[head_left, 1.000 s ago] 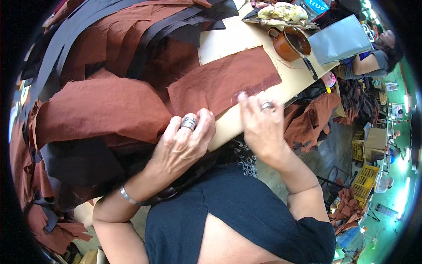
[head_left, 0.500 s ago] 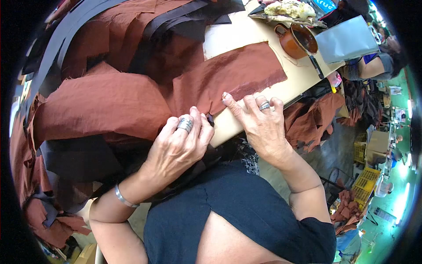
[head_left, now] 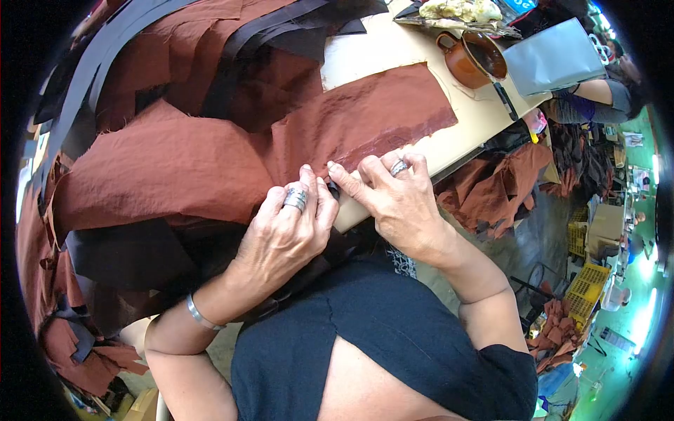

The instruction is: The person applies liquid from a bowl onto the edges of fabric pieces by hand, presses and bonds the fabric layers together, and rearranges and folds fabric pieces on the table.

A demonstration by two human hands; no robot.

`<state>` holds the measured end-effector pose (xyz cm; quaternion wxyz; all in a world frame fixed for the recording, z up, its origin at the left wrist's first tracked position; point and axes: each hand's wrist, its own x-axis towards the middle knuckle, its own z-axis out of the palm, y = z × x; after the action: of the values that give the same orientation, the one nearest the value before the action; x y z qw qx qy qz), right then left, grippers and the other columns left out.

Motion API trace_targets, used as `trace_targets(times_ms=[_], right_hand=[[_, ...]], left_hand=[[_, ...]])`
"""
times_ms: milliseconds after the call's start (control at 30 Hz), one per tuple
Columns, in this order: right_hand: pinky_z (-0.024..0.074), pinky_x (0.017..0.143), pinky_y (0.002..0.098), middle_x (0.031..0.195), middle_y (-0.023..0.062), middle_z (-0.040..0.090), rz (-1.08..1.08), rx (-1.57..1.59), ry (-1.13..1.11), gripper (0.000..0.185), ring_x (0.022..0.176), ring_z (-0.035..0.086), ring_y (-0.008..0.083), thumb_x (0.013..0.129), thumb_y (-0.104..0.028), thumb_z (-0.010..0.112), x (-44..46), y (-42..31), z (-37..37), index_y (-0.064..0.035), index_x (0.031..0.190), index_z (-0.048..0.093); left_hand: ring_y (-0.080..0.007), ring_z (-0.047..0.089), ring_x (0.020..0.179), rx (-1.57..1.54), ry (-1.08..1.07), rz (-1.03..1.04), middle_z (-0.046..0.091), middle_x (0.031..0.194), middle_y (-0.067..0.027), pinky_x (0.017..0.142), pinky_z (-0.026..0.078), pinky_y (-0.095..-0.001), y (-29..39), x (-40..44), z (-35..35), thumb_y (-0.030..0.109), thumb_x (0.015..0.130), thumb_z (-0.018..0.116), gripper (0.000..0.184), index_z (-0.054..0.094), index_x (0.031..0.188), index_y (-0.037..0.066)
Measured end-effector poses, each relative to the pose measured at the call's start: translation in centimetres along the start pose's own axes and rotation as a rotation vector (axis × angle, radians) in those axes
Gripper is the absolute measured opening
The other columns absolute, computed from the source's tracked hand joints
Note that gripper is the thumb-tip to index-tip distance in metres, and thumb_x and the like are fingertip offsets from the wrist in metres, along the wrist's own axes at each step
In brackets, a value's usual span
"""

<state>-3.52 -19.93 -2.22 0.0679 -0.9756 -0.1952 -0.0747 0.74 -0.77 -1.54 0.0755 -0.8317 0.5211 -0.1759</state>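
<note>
A billowed rust-brown cloth [head_left: 161,172] is lying to the left, its right end reaching the left hand [head_left: 281,224], whose fingers are curling at the near edge; whether they are pinching it, I cannot tell. The right hand [head_left: 400,203] is bending its fingertips to that edge just beside them, its grip also unclear. Beyond both hands, the flat rust-brown strip [head_left: 372,109] is stretching lengthwise away to the upper right, its far end nearer the right hand, toward a brown mug [head_left: 460,67].
</note>
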Motion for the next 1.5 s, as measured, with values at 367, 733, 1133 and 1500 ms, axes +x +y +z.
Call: trace_targets(times_ms=[367, 733, 1133, 1500], right_hand=[[0.0331, 0.084, 0.0383, 0.089, 0.0018, 0.055, 0.066, 0.099, 0.062, 0.044, 0.087, 0.054, 0.0189, 0.077, -0.008, 0.050, -0.5, 0.8, -0.1, -0.0230, 0.117, 0.060], [0.0345, 0.082, 0.0412, 0.090, 0.0030, 0.055, 0.266, -0.411, 0.052, 0.038, 0.090, 0.055, 0.0187, 0.080, -0.013, 0.050, -2.5, 4.8, -0.3, -0.0112, 0.117, 0.057], [0.0373, 0.092, 0.0370, 0.119, 0.0125, 0.055, 0.254, 0.290, 0.489, 0.058, 0.101, 0.051, 0.0262, 0.066, 0.010, 0.045, -0.9, 5.8, -1.1, -0.0011, 0.123, 0.051], [0.0251, 0.106, 0.0413, 0.121, 0.0093, 0.055, 0.208, 0.346, 0.551, 0.056, 0.103, 0.053, 0.0211, 0.075, 0.009, 0.049, 0.8, 5.5, 3.2, -0.0022, 0.130, 0.044]], left_hand=[[-0.0165, 0.056, 0.078, -0.004, 0.000, -0.001, 0.062, 0.108, -0.0186, 0.065, 0.043, -0.0278, 0.0, 0.0, 0.0, 0.011, 0.080, 0.056, 0.026, 0.059, 0.102, -0.002], [-0.0158, 0.057, 0.079, 0.028, 0.006, 0.043, 0.062, 0.104, -0.0214, 0.070, 0.043, -0.0262, -0.1, 0.1, 0.0, 0.016, 0.080, 0.051, 0.026, 0.060, 0.098, -0.001], [-0.0266, 0.050, 0.115, -0.218, 0.132, -0.224, 0.051, 0.128, -0.0117, 0.104, 0.029, -0.0499, -3.6, -2.3, -5.6, 0.017, 0.079, 0.050, 0.042, 0.056, 0.119, 0.009], [-0.0190, 0.054, 0.081, 0.053, -0.088, -0.401, 0.052, 0.091, -0.0061, 0.076, 0.042, -0.0338, -5.1, -5.8, -3.8, 0.017, 0.074, 0.053, 0.029, 0.058, 0.100, 0.004]])
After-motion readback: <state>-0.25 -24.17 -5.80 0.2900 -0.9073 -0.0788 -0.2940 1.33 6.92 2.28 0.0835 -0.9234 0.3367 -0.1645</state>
